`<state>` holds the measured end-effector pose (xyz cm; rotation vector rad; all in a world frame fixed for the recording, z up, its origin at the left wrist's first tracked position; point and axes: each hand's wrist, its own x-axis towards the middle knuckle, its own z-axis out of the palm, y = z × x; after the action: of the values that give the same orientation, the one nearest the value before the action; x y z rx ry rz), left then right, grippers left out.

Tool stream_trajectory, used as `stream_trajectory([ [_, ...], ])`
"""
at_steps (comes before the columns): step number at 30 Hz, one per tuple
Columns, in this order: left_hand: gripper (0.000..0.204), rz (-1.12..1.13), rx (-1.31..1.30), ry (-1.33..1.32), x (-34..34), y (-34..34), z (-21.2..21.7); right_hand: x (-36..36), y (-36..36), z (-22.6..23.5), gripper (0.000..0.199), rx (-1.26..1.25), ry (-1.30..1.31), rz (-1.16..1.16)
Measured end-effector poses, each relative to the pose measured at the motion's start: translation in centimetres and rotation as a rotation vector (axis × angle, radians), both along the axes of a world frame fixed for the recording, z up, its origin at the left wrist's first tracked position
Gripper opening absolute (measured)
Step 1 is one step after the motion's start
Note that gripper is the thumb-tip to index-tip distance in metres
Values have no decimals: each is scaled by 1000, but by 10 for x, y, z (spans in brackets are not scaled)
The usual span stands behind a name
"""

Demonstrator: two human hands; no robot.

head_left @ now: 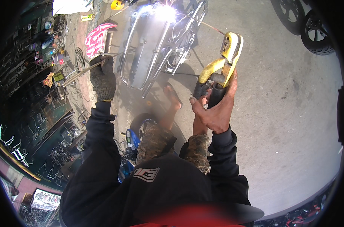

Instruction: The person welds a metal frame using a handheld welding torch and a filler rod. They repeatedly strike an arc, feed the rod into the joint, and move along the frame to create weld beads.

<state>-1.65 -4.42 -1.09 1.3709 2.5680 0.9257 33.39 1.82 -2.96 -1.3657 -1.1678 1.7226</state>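
My bare right hand (217, 113) is wrapped round the black handle of a yellow welding electrode holder (229, 45). From its jaws a thin welding rod (204, 23) runs up and left to a bright white arc. That glare sits at the far end of a tubular metal frame (136, 72) with a flat grey panel, and hides the rod's tip. To the left of the frame, my gloved left hand (103, 81) is closed around a thin light-brown stick (81, 74), which pokes out to the lower left. Whether the stick has a head is hidden by the glove.
A red-and-white striped cloth (97, 39) lies beyond my left hand. Racks of metal parts (24, 75) line the left side. Tyres (316, 34) stand at the far right. My bare foot (173, 97) is close to the frame, and a blue motorcycle part (133, 139) is beside my leg.
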Motion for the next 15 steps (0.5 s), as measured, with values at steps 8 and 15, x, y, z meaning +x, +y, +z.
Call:
stream_trajectory([
  [8,17,6,-73,6,-4,-1,2,-3,-7,-9,122,-35,161,-131],
  [15,25,-35,-46,17,-13,-3,-4,-1,-9,-15,123,-41,142,-149],
])
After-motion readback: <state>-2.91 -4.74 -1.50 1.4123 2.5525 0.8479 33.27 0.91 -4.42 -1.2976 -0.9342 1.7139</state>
